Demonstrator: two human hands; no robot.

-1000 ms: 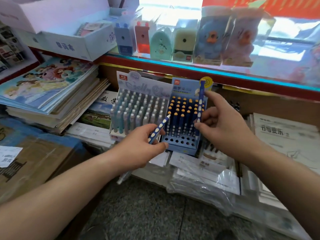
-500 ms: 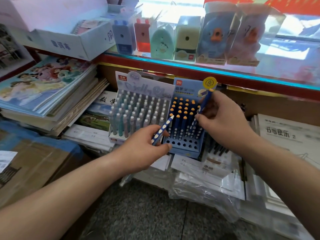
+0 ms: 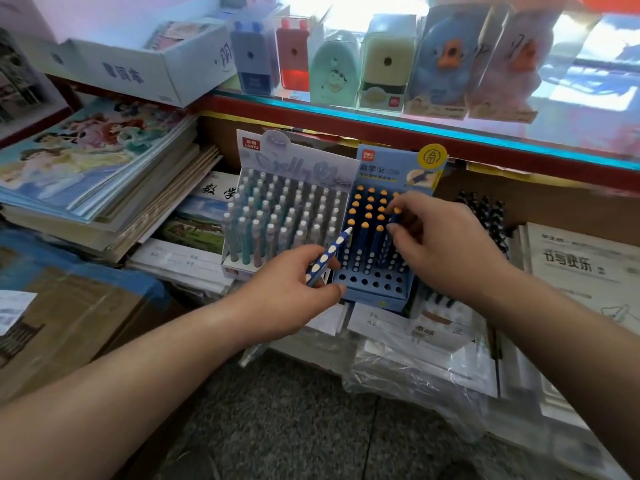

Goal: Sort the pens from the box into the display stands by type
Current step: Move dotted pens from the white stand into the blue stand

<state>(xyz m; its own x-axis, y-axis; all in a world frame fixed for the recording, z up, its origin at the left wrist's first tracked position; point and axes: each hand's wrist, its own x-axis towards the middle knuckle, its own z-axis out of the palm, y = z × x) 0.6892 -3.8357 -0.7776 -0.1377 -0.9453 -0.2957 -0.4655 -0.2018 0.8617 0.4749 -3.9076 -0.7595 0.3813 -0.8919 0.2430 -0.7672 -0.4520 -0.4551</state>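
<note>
Your left hand (image 3: 287,292) gripped a blue white-dotted pen (image 3: 329,256); right hand (image 3: 446,247) pinched an orange-capped pen (image 3: 396,212) in the blue cardboard stand (image 3: 374,296).

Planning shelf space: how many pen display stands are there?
2: the grey stand on the left and the blue stand right beside it. Dark pens farther right may sit in a hidden third.

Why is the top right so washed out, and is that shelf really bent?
Head view: daylight glares off the glass countertop, bleaching the boxed toys; the wide lens bows the red shelf edge; corners look soft, while the blue stand and the spotted pen in the left hand look fairly sharp.
</note>
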